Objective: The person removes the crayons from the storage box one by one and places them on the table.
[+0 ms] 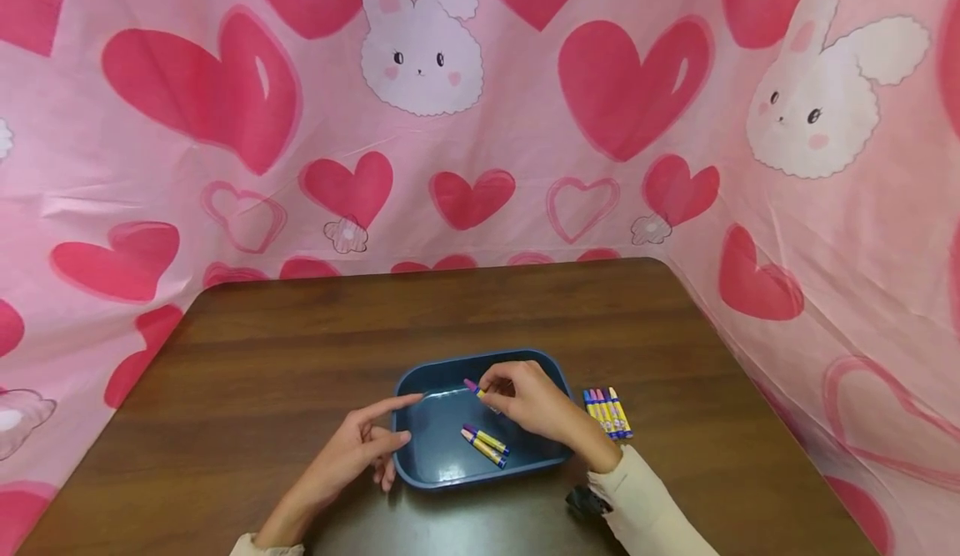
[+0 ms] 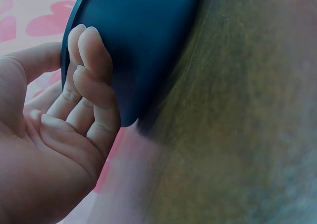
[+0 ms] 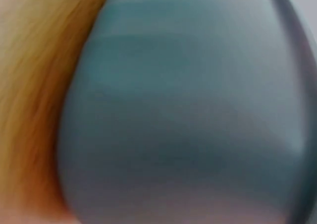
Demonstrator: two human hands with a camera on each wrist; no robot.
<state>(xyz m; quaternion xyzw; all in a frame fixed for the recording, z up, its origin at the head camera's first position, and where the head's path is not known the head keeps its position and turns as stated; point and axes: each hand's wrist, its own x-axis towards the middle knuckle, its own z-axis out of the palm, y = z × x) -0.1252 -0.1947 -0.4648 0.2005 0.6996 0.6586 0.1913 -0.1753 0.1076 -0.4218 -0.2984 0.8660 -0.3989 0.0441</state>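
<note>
In the head view my right hand (image 1: 534,399) is over the blue tray (image 1: 431,483), pinching a purple crayon (image 1: 472,387) with a yellow wrapper between thumb and fingertips. A pale-tipped crayon (image 1: 483,448) and a purple-tipped crayon (image 1: 491,439) lie side by side on the tray floor. At the tray's left end is my left hand (image 1: 352,452), index finger stretched over the rim and thumb at the edge. The left wrist view shows its other fingers loosely bent beside the tray's outer wall. Only the blurred tray appears in the right wrist view, without the right hand.
Several crayons (image 1: 606,413) in yellow wrappers lie in a row on the wooden table (image 1: 300,348), right of the tray. A small black object (image 1: 587,502) is by the right sleeve. Pink fabric (image 1: 525,122) with hearts and rabbits hangs behind and beside the table.
</note>
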